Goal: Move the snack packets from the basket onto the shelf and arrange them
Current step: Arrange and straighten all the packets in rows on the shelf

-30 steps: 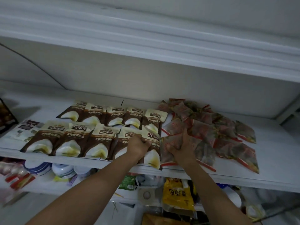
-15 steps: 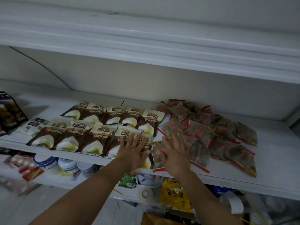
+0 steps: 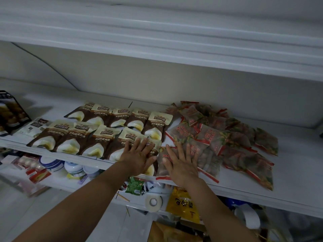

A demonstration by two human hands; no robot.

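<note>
Two flat hands press packets at the shelf (image 3: 288, 173) front edge: left hand (image 3: 139, 158) on a brown packet (image 3: 152, 151), right hand (image 3: 181, 165) on a red packet (image 3: 167, 159) directly beside it

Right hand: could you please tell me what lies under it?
The right hand presses flat on a clear, red-edged snack packet at the shelf's front edge. Whatever lies beneath its palm is covered.

Glossy plastic snack packets (image 3: 97, 137), matt shelf (image 3: 293, 172)
</note>
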